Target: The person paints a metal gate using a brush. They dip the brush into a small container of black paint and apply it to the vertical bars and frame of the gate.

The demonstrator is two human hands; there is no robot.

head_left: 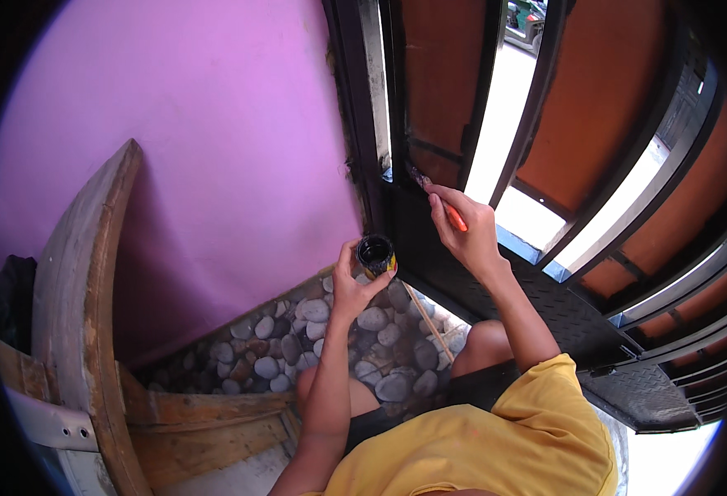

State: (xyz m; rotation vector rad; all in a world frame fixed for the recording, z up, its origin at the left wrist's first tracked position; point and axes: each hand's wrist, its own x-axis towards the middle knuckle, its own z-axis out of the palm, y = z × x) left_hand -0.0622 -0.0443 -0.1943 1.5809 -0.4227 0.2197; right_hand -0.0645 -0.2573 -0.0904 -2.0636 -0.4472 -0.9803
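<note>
My left hand [355,289] is wrapped round a small open paint can [376,255] with a yellow label and black paint inside. Between the fingers of my right hand [469,236] is a paintbrush [454,217] with an orange handle. Its dark, paint-covered bristles are at the lower left of the gate [438,74], close to the black frame. Whether the bristle tips touch the metal is hard to tell. The gate has brown panels between black bars, and a black patterned metal plate [429,236] runs along its bottom.
A pink-purple wall [206,124] stands at the left, meeting the gate's black post [359,99]. A curved wooden piece [90,289] leans near it, joined to wooden boards [206,438]. Rounded stones [314,310] cover the floor below my hands. Daylight shows through the gate's gaps.
</note>
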